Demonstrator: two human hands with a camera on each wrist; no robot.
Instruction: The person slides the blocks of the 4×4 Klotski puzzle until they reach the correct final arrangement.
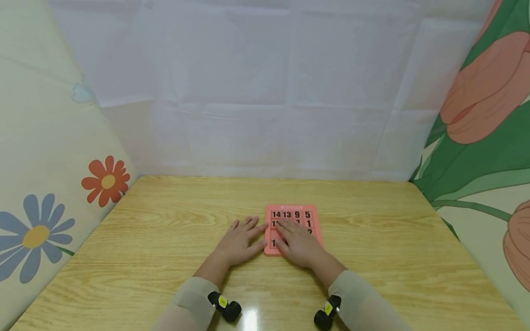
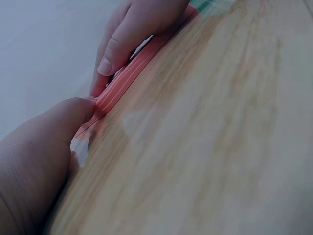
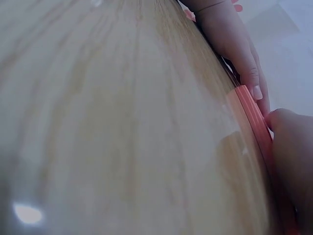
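The pink number board lies flat on the wooden table, its numbers upright to the person; take 12 o'clock as directly away from the person. Its long axis appears to run from 12 to 6 o'clock, although the slanted head view foreshortens that direction and makes the proportions uncertain. The right hand is the nearer to the numbered grid: it lies over the board's face, entering from 4 o'clock, with its fingers extended toward 10 o'clock and covering part of the middle rows. It is open and relaxed, with no grip on the board. The left hand is beside the board at its 9 o'clock edge, fingers spread and pointing toward about 1 o'clock; index fingertip and thumb touch that edge without curling around it. From the left hand, the board therefore lies at 3 o'clock. The governing relation, as judged here, is right hand above the face, left hand against the side: finger travel across the grid is referenced to that edge.
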